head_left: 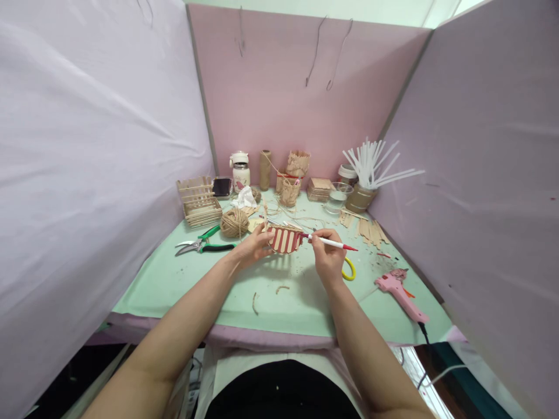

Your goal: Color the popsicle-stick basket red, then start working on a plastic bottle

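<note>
My left hand (257, 245) grips the left end of a small craft piece (285, 240) made of wooden sticks, striped red and natural wood, with twine along its top edge. The piece is held above the table. In my right hand (328, 256) is a white marker (332, 241) with a red end, pinched between thumb and fingers. Its tip points left and meets the right edge of the striped piece; whether it touches is too small to tell. Scissors with a yellow handle (349, 269) lie partly hidden behind my right hand.
Pruning shears (203, 245) and a twine ball (234, 223) lie left. A pink glue gun (399, 291) rests right, its cord over the edge. Behind stand a stick basket (201, 209), a water bowl (337, 199), a holder of white glue sticks (360, 198) and loose wooden sticks (371, 231).
</note>
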Action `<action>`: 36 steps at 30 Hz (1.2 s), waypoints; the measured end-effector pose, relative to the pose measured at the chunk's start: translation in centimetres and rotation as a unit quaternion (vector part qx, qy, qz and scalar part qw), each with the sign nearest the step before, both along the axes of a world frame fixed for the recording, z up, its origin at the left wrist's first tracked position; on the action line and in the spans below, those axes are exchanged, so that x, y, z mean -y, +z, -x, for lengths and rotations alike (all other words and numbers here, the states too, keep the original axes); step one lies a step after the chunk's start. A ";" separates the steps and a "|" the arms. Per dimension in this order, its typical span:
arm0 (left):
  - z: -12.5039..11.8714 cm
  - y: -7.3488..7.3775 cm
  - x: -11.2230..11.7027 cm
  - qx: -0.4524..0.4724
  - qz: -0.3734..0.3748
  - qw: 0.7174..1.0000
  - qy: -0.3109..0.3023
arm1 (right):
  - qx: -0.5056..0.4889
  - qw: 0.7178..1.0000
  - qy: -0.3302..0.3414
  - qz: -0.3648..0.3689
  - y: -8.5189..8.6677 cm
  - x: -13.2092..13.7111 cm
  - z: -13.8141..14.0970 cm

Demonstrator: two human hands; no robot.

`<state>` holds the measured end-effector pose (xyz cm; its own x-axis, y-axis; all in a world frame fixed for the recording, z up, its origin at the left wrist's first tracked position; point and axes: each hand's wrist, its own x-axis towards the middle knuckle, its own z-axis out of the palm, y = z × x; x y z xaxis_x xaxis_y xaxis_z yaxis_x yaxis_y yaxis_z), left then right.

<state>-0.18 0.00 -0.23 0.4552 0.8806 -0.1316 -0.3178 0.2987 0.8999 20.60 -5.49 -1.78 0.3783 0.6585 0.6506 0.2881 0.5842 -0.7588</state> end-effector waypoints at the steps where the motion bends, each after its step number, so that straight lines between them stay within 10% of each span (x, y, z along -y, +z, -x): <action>1: 0.0 0.0 0.0 -0.002 0.000 1.000 0.000 | -0.001 1.000 0.003 0.000 0.0 0.0 0.0; 36: 0.1 0.3 0.3 -0.003 -0.004 1.000 -0.009 | -0.002 1.000 0.001 0.000 0.1 0.1 -0.1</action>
